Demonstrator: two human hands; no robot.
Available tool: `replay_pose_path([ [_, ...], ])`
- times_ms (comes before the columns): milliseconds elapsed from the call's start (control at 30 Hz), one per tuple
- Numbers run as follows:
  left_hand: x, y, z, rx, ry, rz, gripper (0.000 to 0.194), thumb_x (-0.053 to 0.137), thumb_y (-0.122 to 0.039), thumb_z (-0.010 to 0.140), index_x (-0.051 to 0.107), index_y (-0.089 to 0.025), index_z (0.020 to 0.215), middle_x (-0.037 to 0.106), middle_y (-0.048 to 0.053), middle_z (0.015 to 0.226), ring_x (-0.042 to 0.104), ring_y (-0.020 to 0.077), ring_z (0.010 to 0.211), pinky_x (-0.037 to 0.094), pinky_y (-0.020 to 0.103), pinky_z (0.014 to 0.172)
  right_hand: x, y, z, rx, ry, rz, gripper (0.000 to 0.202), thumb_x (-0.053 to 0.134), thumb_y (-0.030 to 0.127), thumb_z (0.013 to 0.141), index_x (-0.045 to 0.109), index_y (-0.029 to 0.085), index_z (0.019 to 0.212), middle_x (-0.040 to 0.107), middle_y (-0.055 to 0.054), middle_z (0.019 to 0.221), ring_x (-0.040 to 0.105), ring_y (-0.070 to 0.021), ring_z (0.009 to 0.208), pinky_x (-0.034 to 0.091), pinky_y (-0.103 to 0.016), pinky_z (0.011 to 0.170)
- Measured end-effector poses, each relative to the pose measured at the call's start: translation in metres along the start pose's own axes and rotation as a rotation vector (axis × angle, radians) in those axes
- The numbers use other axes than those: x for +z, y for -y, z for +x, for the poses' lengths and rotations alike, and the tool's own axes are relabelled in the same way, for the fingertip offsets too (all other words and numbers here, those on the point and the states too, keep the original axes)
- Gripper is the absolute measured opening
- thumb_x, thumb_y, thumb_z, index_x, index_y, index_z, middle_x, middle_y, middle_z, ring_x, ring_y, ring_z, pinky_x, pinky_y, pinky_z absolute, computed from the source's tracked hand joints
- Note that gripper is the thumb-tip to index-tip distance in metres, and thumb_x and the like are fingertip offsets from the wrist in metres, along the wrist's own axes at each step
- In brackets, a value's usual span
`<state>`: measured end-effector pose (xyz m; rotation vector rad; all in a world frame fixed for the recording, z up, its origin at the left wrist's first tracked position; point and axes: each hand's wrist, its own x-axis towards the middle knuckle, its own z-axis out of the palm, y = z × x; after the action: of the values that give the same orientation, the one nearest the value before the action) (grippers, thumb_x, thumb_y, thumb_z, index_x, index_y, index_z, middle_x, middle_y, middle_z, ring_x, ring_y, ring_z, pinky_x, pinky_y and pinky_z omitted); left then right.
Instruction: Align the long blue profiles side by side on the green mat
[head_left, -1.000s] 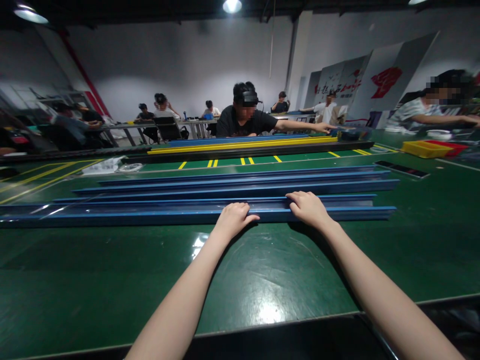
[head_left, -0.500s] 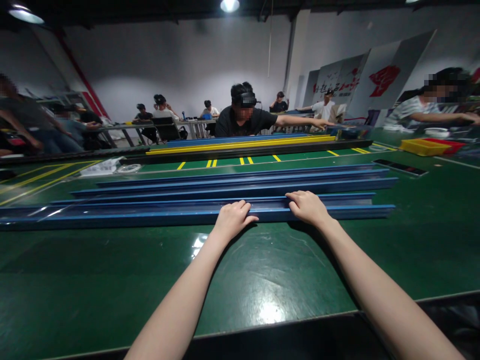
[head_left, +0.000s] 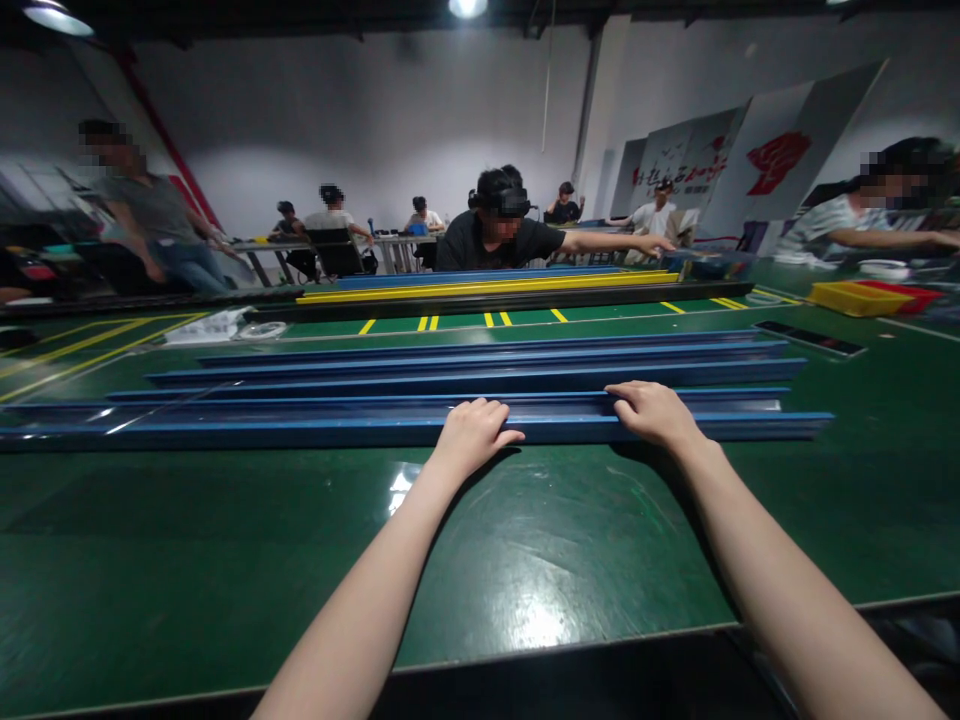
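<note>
A long blue channel strip (head_left: 300, 434) with raised side walls runs across the green table (head_left: 480, 560) in front of me. My left hand (head_left: 474, 432) curls over its near wall at the middle, thumb along the front side. Further right, my right hand (head_left: 656, 412) grips the same strip, its index finger reaching across to the far wall. Fingers of both hands are partly hidden inside the channel. Glossy reflections show along its inside, towards the left and at the right end. Right behind it lie more blue channel strips (head_left: 480, 380), roughly parallel and apart from my hands.
Beyond are yellow (head_left: 487, 290) and black strips, with a co-worker (head_left: 502, 235) leaning over them, one arm stretched right. A dark flat phone-like object (head_left: 810, 338) lies right of the strips. Yellow (head_left: 859, 298) and red trays stand further right. White packaging (head_left: 202, 327) lies back left.
The near blue channel strip has slid to the right, with my right hand moving along with it. My left hand has stayed nearly in place. A person at the back left has moved right.
</note>
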<state>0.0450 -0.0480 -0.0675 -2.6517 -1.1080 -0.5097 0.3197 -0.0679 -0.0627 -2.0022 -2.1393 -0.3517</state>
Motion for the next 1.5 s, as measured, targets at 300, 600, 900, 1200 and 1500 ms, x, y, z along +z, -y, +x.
replay_pose_path([
  [300,0.002,-0.001,0.000,0.007,0.008,-0.011,0.032,0.044,-0.048,0.081,0.053,-0.017,0.083,0.060,0.005,0.086,0.051,0.0179,0.083,0.035,0.027,0.067,-0.005,0.003,0.001,0.044,0.004,0.010,0.039,0.028,0.031,0.081,0.061,0.021,0.100,0.062,-0.004,0.105,0.056,-0.0176,0.094,0.040,-0.026,0.074],
  [600,0.005,-0.002,0.000,0.000,-0.010,0.000,0.032,0.043,-0.048,0.081,0.053,-0.018,0.081,0.061,0.004,0.085,0.052,0.0177,0.082,0.035,0.028,0.068,-0.006,0.033,0.002,0.031,-0.016,-0.055,0.043,0.022,0.039,0.086,0.059,0.018,0.094,0.063,-0.008,0.096,0.056,-0.0176,0.087,0.035,-0.029,0.076],
  [900,0.005,-0.003,-0.001,0.000,-0.024,0.032,0.030,0.045,-0.046,0.081,0.053,-0.017,0.080,0.062,0.003,0.084,0.053,0.0175,0.081,0.035,0.027,0.068,-0.003,0.067,0.009,-0.060,-0.071,-0.040,0.042,0.023,0.036,0.087,0.060,0.018,0.093,0.064,-0.006,0.092,0.057,-0.0170,0.084,0.035,-0.028,0.073],
  [1200,0.002,-0.002,0.000,0.013,-0.062,0.071,0.032,0.048,-0.048,0.078,0.053,-0.016,0.081,0.061,0.002,0.086,0.053,0.0174,0.081,0.034,0.028,0.066,-0.001,0.062,0.008,-0.101,-0.113,-0.051,0.040,0.026,0.031,0.085,0.063,0.019,0.094,0.066,-0.005,0.094,0.058,-0.0156,0.085,0.038,-0.026,0.072],
  [1500,0.003,-0.001,-0.001,0.030,-0.079,0.042,0.035,0.049,-0.051,0.076,0.054,-0.017,0.084,0.061,0.002,0.088,0.053,0.0173,0.083,0.034,0.028,0.068,0.002,0.051,0.008,-0.109,-0.138,-0.058,0.039,0.028,0.030,0.083,0.065,0.020,0.092,0.066,-0.003,0.098,0.060,-0.0158,0.084,0.042,-0.025,0.069],
])
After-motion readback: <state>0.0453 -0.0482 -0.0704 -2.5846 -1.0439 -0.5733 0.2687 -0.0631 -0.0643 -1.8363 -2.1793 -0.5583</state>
